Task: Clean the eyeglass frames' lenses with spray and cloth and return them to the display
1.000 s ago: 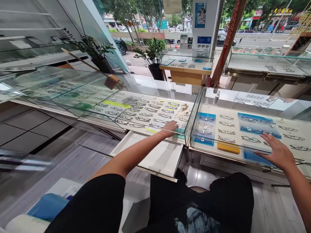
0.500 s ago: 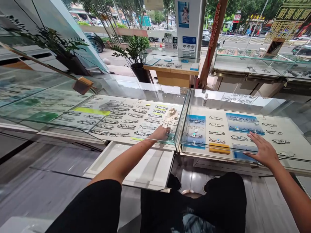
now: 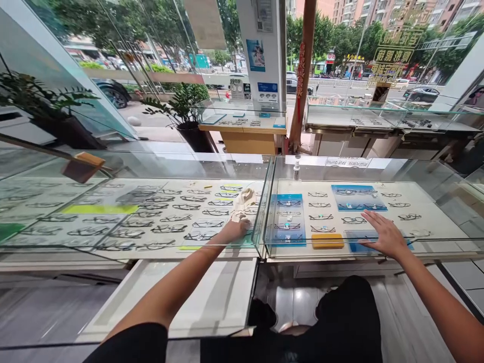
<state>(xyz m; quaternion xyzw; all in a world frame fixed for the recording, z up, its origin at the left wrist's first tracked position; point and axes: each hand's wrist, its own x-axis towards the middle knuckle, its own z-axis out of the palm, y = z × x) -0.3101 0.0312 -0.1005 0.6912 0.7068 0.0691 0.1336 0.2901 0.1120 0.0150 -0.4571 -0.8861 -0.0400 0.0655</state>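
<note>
My left hand (image 3: 236, 229) reaches inside the left glass display case with its fingers curled. They close at the lower end of a crumpled beige cloth (image 3: 245, 197); the fingertips are partly hidden. Around that hand lie rows of eyeglasses (image 3: 206, 236) on the white shelf. My right hand (image 3: 385, 236) is open, fingers spread, over the front of the right case. Near its fingertips are a pair of eyeglasses (image 3: 354, 220) and a blue tray (image 3: 351, 241) partly covered by the hand.
Glass panes meet at a divider (image 3: 266, 206) between the cases. An open white drawer (image 3: 196, 297) juts out below the left case. The right case holds a yellow case (image 3: 327, 241) and another blue tray (image 3: 340, 201). A spray bottle (image 3: 297, 167) stands behind the divider.
The camera view has tilted up and turned slightly right, so everything sits lower and further left. Both hands stay at nearly the same places on the cases.
</note>
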